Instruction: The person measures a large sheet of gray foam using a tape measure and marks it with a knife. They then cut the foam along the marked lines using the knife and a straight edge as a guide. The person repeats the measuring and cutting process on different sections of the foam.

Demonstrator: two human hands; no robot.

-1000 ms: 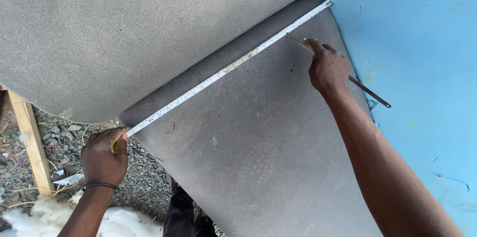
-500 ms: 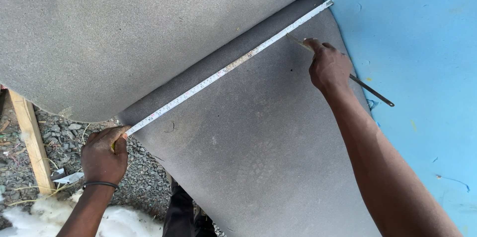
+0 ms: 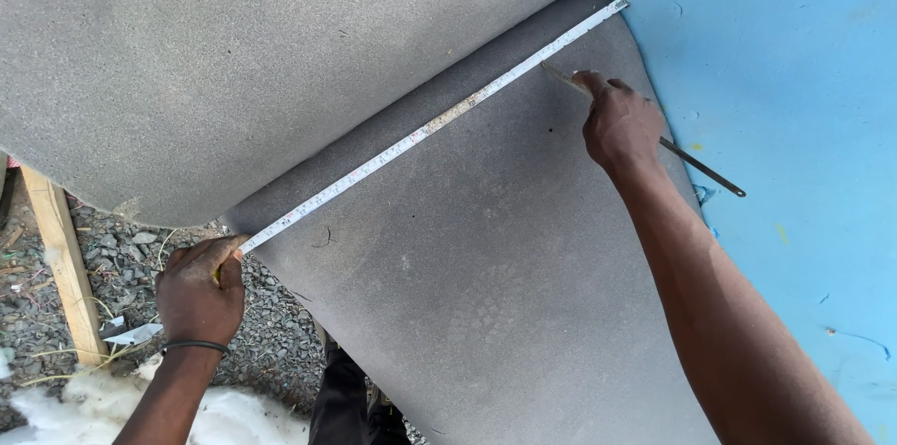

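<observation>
Left hand (image 3: 198, 288) pinches tape measure (image 3: 430, 125) at lower left, stretched across grey foam sheet (image 3: 486, 268); right hand (image 3: 621, 125) fingers grip thin blade (image 3: 701, 168) at upper right.

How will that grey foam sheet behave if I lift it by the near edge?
Probably floppy: the grey foam sheet already folds over on itself along the tape measure. It looks light for its size, being thin, porous foam. Its rough surface should grip rather than slip, though the thin blade in the right hand suggests it cuts or tears easily.

Head camera, looking steeply down, probably near, both hands in view
</observation>
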